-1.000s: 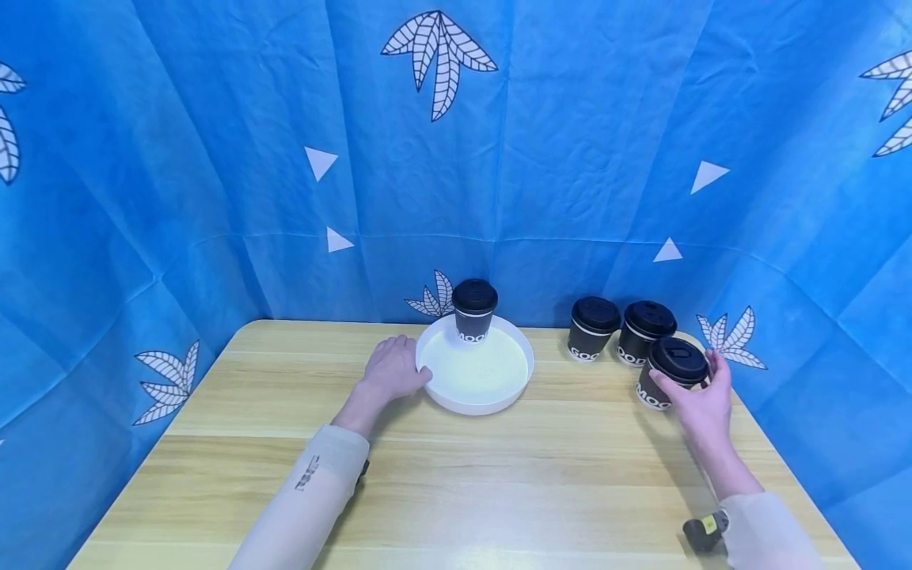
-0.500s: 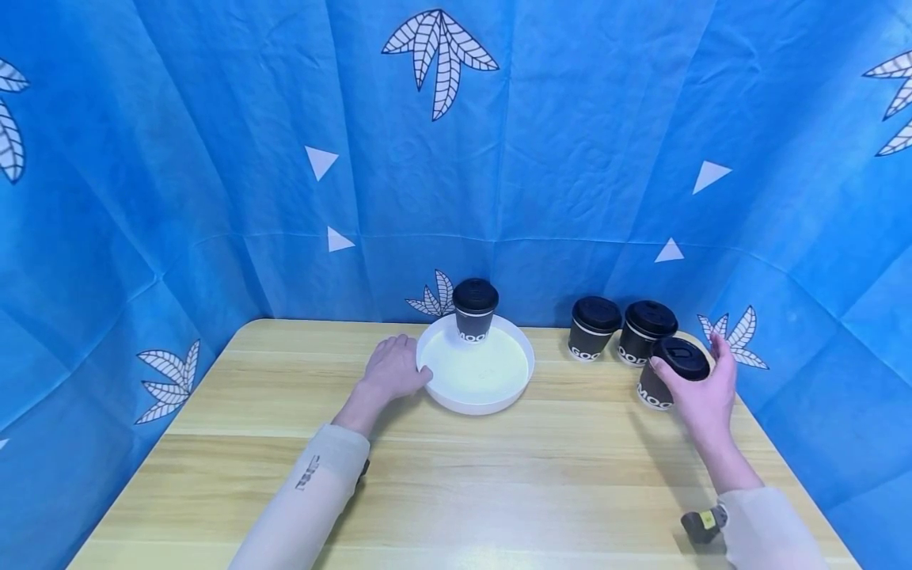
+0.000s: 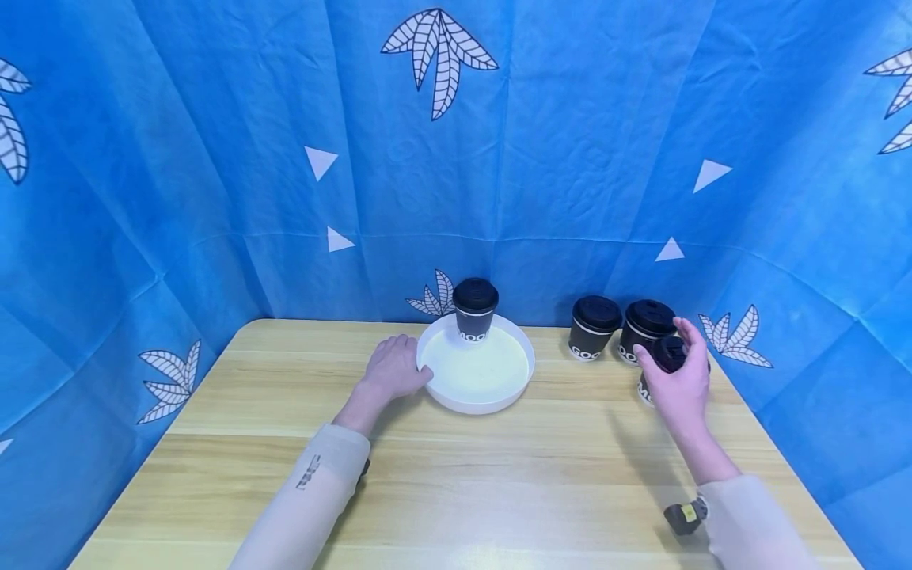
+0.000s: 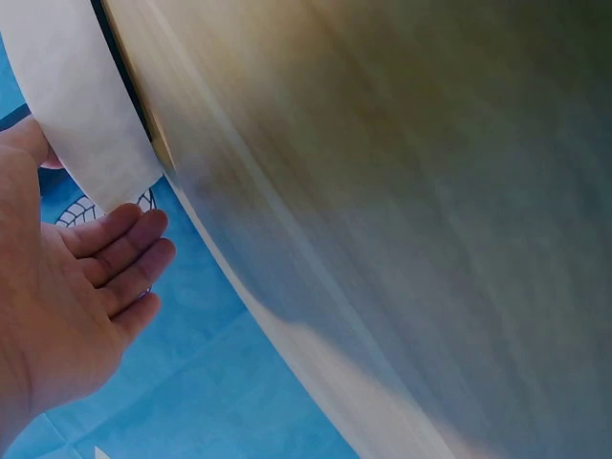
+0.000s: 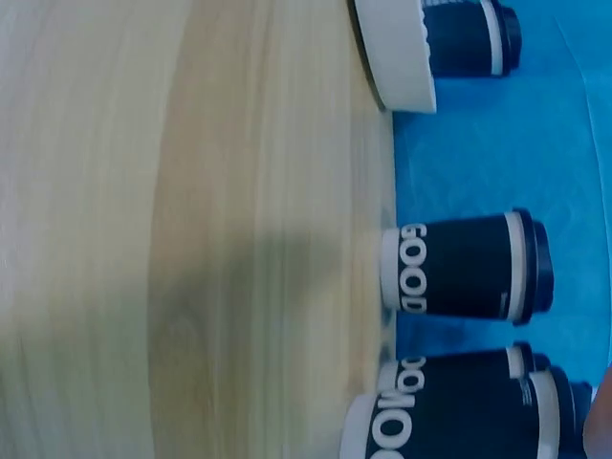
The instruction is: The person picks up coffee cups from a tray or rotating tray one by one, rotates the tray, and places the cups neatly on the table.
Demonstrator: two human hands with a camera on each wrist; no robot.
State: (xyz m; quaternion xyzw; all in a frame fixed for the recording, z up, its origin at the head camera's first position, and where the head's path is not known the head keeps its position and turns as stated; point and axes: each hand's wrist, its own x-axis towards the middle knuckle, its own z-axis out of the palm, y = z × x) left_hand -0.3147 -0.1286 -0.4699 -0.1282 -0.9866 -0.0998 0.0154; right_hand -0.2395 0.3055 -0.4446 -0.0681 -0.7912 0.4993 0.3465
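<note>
My left hand (image 3: pixel 392 368) grips the left rim of a round white tray (image 3: pixel 476 406), thumb over the edge and fingers outside. In the left wrist view the fingers (image 4: pixel 124 258) lie along the outer wall of the tray (image 4: pixel 76 96). A black lidded paper coffee cup (image 3: pixel 473 310) stands on the tray toward its back. At the right, my right hand (image 3: pixel 680 392) is spread over the nearest coffee cup (image 3: pixel 668 353), hiding much of it in the head view. A gap shows between its thumb and fingers. That cup (image 5: pixel 478 421) stands upright.
Two more lidded coffee cups, a left one (image 3: pixel 594 326) and a right one (image 3: pixel 644 328), stand close together near the back edge of the wooden table (image 3: pixel 499 483). A blue patterned curtain (image 3: pixel 584 158) hangs behind and at both sides.
My right hand has come off the nearest cup's side and shifted left, now over and in front of it. That cup has stayed in place. The left hand and tray have not moved.
</note>
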